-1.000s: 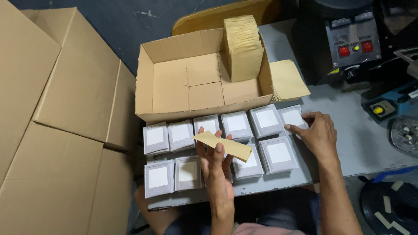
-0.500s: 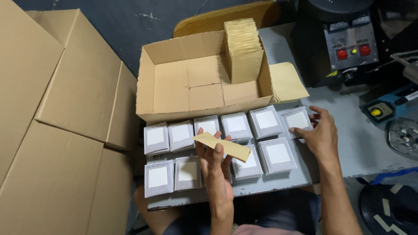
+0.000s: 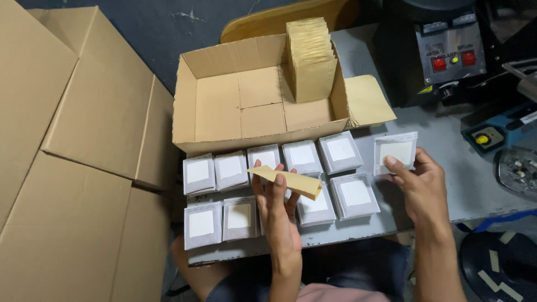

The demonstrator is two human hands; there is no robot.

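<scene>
here left hand (image 3: 278,210) pinches tan envelope (image 3: 292,181); right hand (image 3: 422,187) grips grey packet (image 3: 396,151).

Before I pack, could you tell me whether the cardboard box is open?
Open: the cardboard box has flaps spread, showing its bare floor.

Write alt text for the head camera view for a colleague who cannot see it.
The left hand holds up a folded brown paper sleeve while the right hand grips a grey pouch on the table. More pouches lie in rows before an open cardboard box.
</scene>
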